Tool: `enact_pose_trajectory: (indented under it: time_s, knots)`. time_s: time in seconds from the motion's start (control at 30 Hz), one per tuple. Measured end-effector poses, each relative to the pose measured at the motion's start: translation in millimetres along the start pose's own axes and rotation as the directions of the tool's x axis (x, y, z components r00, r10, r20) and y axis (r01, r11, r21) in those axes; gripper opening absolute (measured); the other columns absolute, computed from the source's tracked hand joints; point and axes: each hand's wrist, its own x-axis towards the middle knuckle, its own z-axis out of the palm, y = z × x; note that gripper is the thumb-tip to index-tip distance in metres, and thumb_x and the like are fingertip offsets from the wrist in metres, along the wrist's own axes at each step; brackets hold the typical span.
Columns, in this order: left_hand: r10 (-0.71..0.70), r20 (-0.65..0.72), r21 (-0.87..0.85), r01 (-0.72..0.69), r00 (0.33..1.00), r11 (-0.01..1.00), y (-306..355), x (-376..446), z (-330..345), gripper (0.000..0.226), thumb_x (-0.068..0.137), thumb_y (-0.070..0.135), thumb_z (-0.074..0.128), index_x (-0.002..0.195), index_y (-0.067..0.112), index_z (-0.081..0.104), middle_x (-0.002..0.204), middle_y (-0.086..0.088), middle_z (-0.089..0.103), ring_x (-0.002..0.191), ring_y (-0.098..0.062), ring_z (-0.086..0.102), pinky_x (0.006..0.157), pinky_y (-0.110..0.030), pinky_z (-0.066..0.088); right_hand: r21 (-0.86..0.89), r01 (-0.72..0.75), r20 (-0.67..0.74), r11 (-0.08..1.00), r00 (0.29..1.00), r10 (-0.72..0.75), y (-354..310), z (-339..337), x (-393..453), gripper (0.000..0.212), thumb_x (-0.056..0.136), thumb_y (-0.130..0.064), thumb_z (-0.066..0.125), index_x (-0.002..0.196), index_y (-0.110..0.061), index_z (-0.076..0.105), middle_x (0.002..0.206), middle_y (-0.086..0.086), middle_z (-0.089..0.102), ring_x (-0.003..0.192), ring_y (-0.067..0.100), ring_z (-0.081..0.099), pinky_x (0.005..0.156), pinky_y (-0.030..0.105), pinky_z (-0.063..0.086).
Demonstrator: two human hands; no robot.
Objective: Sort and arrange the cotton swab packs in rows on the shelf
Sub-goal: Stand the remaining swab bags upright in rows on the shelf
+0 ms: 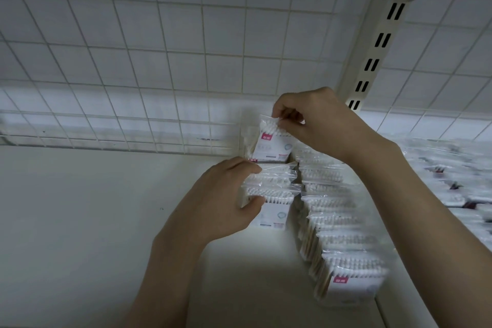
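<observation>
Shelf [80, 221]: pack [271, 141] under right hand [316, 125]

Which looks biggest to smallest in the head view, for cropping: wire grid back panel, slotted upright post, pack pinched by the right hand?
1. Wire grid back panel
2. Slotted upright post
3. Pack pinched by the right hand

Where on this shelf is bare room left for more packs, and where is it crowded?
Free: the shelf floor left of the left hand, bordered behind by the wire grid. Crowded: the row of packs under the right hand, and the blurred pile beyond.
</observation>
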Motion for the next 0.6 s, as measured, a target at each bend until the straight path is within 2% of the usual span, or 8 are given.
enact_pose_trajectory:
  time_s: [0.13, 0.27, 0.6]
  knots:
    - [0.005, 0.001, -0.006, -0.005, 1.000, 1.000, -0.5, 0.9, 0.1, 0.037, 0.078, 0.036, 0.068, 0.111, 0.019, 0.064, 0.116, 0.016, 0.057, 0.107, -0.002, 0.052, 0.092, -0.015, 0.038, 0.035, 0.005, 0.026, 0.999, 1.000, -0.006, -1.5, -0.6, 0.7, 0.017, 0.085, -0.002, 0.058, 0.096, -0.010, 0.068, 0.085, 0.001, 0.069, 0.071, 0.008, 0.057, 0.073, 0.013, 0.044]
    - [0.003, -0.007, -0.003, -0.003, 1.000, 1.000, 0.0, 0.8, 0.5, 0.037, 0.077, 0.036, 0.070, 0.109, 0.018, 0.066, 0.117, 0.014, 0.057, 0.108, -0.002, 0.053, 0.094, -0.017, 0.038, 0.085, -0.004, 0.083, 0.996, 0.997, -0.003, -2.5, 0.0, 0.0, 0.018, 0.084, -0.003, 0.059, 0.095, -0.012, 0.069, 0.083, -0.004, 0.066, 0.065, -0.002, 0.052, 0.066, 0.000, 0.037]
    - [-0.012, 0.004, -0.027, 0.012, 1.000, 1.000, 1.3, -2.9, -1.0, 0.034, 0.075, 0.037, 0.072, 0.104, 0.020, 0.069, 0.112, 0.020, 0.058, 0.100, 0.002, 0.055, 0.088, -0.007, 0.038, 0.212, -0.048, 0.206, 0.976, 0.978, 0.003, -2.4, -1.0, -1.5, 0.014, 0.079, -0.006, 0.063, 0.084, -0.018, 0.067, 0.072, -0.014, 0.061, 0.064, -0.010, 0.053, 0.063, 0.004, 0.040]
